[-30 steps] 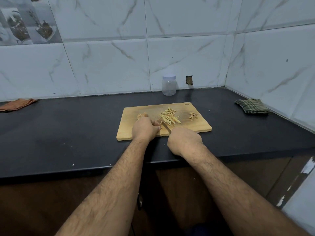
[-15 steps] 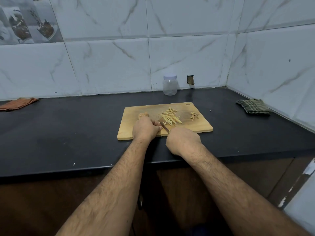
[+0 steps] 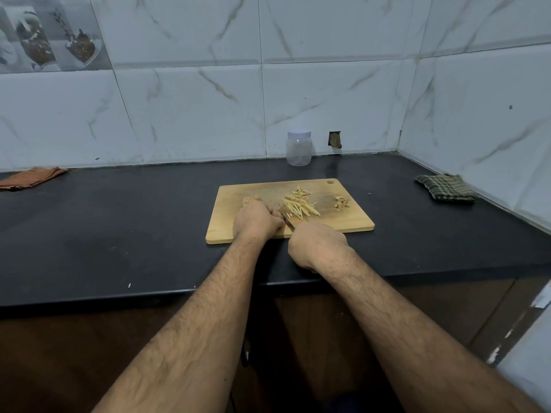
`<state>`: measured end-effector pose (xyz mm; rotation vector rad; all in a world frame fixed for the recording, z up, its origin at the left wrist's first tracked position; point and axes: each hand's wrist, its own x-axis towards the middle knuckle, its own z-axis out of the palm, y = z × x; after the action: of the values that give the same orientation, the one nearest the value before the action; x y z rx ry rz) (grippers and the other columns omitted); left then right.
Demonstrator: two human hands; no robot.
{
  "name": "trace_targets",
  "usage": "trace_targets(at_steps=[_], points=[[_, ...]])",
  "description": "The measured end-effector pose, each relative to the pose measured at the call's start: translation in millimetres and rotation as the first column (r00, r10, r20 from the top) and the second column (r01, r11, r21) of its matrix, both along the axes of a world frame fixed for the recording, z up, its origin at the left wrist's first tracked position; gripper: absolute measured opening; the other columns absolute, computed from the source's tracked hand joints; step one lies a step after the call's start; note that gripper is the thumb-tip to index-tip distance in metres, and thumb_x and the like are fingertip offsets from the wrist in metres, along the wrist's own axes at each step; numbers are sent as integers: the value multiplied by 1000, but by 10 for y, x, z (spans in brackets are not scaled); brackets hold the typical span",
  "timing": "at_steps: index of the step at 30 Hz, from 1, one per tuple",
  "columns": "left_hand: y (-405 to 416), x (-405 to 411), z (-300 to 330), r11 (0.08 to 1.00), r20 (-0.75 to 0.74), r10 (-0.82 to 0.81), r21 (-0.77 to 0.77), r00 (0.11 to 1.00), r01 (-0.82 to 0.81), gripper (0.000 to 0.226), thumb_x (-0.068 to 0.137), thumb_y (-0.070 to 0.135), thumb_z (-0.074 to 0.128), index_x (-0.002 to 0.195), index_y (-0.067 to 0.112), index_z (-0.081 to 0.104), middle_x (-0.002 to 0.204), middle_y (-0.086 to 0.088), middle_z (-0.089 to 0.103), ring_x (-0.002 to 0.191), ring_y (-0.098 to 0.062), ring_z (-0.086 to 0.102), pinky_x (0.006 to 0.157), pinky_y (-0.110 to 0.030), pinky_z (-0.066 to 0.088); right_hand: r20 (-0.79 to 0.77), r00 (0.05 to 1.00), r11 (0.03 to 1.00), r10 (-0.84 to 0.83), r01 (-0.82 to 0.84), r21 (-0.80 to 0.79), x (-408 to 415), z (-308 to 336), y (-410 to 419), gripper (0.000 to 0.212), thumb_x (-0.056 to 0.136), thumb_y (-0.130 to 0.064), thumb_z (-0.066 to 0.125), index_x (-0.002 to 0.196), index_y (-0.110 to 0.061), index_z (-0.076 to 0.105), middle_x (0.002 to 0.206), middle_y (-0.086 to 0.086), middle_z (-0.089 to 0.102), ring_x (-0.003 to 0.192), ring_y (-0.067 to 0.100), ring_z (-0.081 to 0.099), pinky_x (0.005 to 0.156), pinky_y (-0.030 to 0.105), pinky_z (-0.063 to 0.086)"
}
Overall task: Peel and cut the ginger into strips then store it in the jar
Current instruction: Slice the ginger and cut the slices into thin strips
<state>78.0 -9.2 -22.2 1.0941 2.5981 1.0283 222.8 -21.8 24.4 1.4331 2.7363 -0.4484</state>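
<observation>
Here, two curled hands, left (image 3: 257, 219) on ginger, right (image 3: 316, 245) gripping one knife (image 3: 288, 222).

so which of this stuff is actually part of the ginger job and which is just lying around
In use: cutting board, ginger strips, ginger piece under the left hand, knife in the right hand, peel scraps, lidded jar.

Lying about: orange cloth, green checked cloth.

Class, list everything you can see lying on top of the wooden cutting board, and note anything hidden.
On the cutting board: ginger strips, peel scraps, a ginger chunk, the left hand and a knife. The left hand covers whatever it holds down; the right hand hides the knife's handle.
</observation>
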Motion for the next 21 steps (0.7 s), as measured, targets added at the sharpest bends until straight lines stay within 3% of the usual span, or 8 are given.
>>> trace_targets(at_steps=[6,15,21], points=[[53,-26,5,999,14,44,-26,999,-44,13,86,30,69,89,19,76,95,4,72,94,-18,65,71,-27,50,15,1000,1000,-3,3,-16,47,-17,6,23,98,-18,52,118,-13,61,99,4,55,84,23,53,74,36,44],[35,-20,-2,999,-5,26,-26,1000,-26,14,88,30,69,92,19,77,99,6,72,95,-16,65,77,-28,52,45,999,1000,-2,3,-24,230,-55,-20,29,100,-23,47,126,-15,58,118,6,60,92,23,53,74,37,43],[-18,7,23,1000,8,-6,-16,1000,6,9,86,27,73,80,20,74,91,7,72,91,-14,64,70,-25,46,21,999,999,-39,40,-4,181,-17,11,27,99,-23,49,121,-13,61,101,4,54,87,23,52,74,35,44]])
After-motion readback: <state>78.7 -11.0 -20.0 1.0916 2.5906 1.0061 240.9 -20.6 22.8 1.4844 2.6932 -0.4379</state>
